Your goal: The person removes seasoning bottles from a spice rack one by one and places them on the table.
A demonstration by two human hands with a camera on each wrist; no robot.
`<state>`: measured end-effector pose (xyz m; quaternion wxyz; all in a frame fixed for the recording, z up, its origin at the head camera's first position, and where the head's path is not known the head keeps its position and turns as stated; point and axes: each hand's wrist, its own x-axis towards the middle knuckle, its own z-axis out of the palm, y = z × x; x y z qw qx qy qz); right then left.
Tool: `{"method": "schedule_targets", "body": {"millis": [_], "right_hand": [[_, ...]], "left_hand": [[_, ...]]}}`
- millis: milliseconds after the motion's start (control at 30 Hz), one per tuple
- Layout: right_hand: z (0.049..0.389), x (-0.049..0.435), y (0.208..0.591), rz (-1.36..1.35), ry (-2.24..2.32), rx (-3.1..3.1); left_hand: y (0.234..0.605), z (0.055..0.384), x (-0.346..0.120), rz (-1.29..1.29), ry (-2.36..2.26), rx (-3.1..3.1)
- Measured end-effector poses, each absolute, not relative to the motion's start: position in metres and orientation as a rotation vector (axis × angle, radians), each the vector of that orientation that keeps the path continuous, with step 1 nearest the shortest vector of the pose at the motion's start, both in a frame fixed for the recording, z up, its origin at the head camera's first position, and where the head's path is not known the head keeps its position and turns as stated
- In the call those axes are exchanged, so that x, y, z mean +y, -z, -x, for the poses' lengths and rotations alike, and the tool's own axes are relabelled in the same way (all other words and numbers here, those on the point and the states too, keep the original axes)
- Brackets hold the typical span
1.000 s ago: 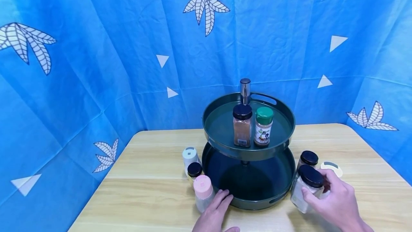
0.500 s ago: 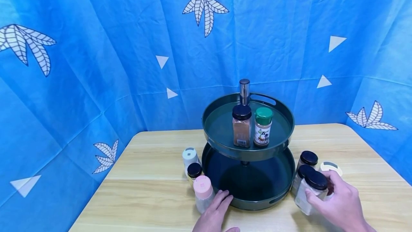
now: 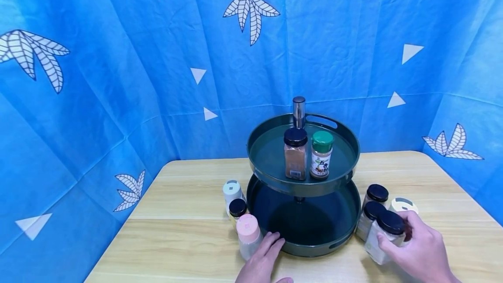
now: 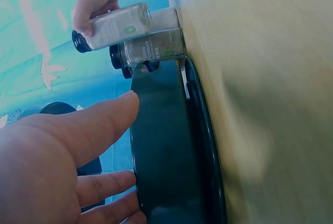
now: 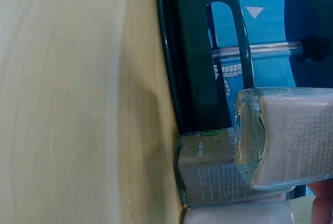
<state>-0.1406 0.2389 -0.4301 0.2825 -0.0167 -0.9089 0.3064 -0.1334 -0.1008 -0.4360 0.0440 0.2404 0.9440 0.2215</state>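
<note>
My right hand (image 3: 426,248) grips a square glass jar (image 3: 379,248) of whitish powder by its upper part, near the black lid. The left wrist view shows this jar raised off the table and tilted. Behind it, a black-lidded cumin powder jar (image 4: 156,47) stands against the lower tray's right side. My left hand (image 3: 261,260) rests its fingers on the front-left rim of the dark green lower tray (image 3: 310,250), next to a pink-capped bottle (image 3: 248,239). In the left wrist view, its fingers touch the tray wall and hold nothing.
The upper tray (image 3: 306,190) bears a brown-powder jar (image 3: 295,160) and a green-capped shaker (image 3: 320,160). Left of the rack stand a black-lidded jar (image 3: 237,208) and a white-capped bottle (image 3: 232,191). Another black-lidded jar (image 3: 377,193) and a cream-lidded container (image 3: 404,205) stand on the right.
My right hand has moved the held jar slightly right and toward me, uncovering the black-lidded jar behind it. My left hand has stayed on the tray rim.
</note>
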Motion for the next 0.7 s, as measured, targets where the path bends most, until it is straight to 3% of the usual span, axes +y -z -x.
{"method": "schedule_targets", "body": {"millis": [700], "right_hand": [[0.144, 0.257, 0.443, 0.117, -0.76, -2.54]], "left_hand": [[0.437, 0.133, -0.101, -0.751, -0.67, 2.903]]}}
